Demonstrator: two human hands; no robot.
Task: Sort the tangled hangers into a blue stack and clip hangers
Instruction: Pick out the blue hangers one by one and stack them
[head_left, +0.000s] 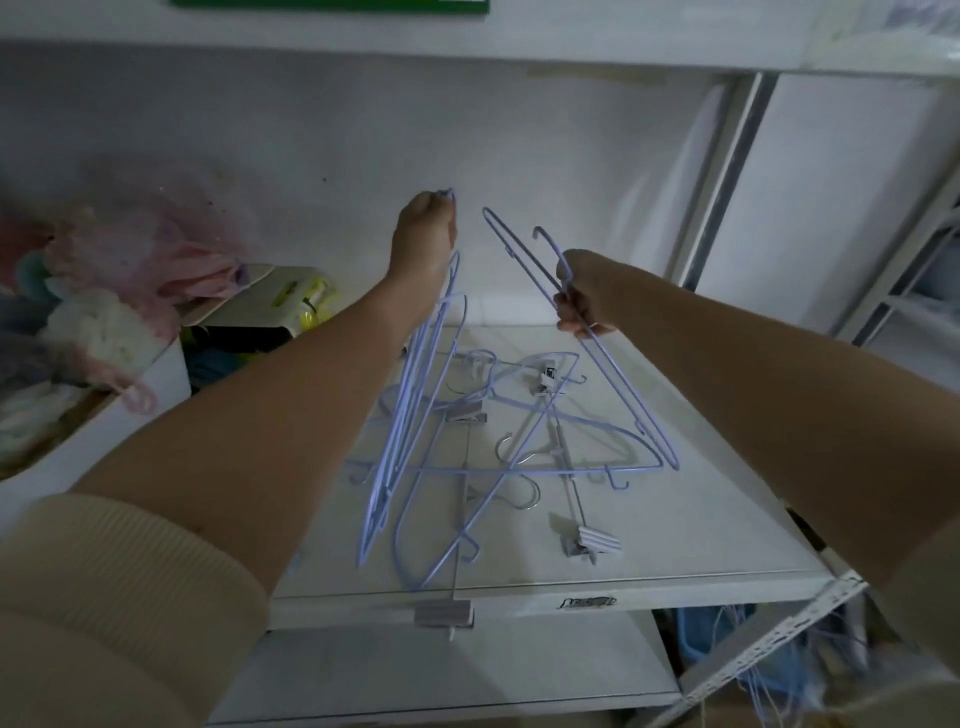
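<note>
A tangle of blue hangers and clip hangers (519, 436) lies on the white shelf (701, 519). Above it, the left hand (428, 234) grips a hanging blue bunch (410, 415); the right hand (584, 293) pinches one blue hanger (618, 384).

Shelf edge mark (588, 603): dark smudged marking, not legible.
Green board (332, 4): no lettering visible.
Box flap (291, 291): yellow-green print, too blurred to read.
</note>
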